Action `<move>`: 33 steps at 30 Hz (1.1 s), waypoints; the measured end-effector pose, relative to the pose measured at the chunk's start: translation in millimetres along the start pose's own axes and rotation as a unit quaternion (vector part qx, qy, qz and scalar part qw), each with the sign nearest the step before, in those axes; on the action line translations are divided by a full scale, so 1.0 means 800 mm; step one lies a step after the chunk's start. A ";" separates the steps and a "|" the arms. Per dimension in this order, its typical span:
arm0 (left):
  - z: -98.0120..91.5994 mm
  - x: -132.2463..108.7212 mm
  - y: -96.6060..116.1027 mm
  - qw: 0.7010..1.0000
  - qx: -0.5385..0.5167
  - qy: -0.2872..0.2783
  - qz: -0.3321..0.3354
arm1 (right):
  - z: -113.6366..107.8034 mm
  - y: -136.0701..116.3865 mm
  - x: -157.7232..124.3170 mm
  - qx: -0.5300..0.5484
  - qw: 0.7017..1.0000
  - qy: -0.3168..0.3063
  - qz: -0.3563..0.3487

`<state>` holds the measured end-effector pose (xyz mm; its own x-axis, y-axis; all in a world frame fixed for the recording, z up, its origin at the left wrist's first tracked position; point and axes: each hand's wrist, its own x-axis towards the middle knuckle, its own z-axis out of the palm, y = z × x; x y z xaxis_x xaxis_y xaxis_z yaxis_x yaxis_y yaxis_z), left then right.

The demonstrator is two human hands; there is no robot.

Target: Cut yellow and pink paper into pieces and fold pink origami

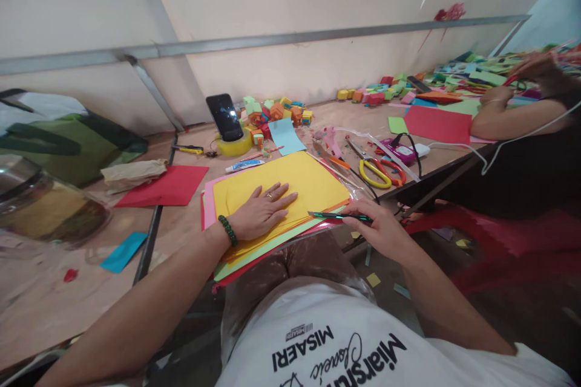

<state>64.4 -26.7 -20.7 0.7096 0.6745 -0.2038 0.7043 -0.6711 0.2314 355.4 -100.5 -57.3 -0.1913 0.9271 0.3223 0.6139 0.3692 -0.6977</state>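
My left hand (263,213) lies flat with its fingers spread on the top sheet of a stack of yellow paper (313,178). Pink, green and red sheets stick out from under the yellow ones along the edges. A slim teal-and-black craft knife (338,216) is pinched in my right hand (379,230), at the stack's near right corner. Its thin pointed tip points left, over the yellow paper; whether it touches the sheet I cannot tell. A light blue sheet (287,136) lies just beyond the stack.
Yellow-and-red-handled scissors (374,172) lie to the right, near a purple device (399,151) with a cable. A phone (224,117) leans on a yellow tape roll (234,144). Folded paper cubes (276,112) stand behind. At the right, a co-worker's arm (512,118) rests by red paper (438,124).
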 end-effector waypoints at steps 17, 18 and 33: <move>0.002 0.000 0.002 1.000 0.008 0.004 0.006 | -0.004 -0.004 0.014 0.053 0.997 -0.047 0.035; 0.002 0.000 0.002 1.000 0.005 0.005 0.008 | -0.006 -0.005 0.016 0.056 0.996 -0.054 0.038; 0.003 0.002 0.000 1.000 0.007 -0.005 0.004 | -0.008 -0.004 0.021 0.042 0.995 -0.084 0.016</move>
<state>65.9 -26.1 -23.0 0.7149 0.6665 -0.2116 0.6993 -0.6800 0.2204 354.7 -86.3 -45.6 -0.3014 0.9340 0.1921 0.5569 0.3359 -0.7596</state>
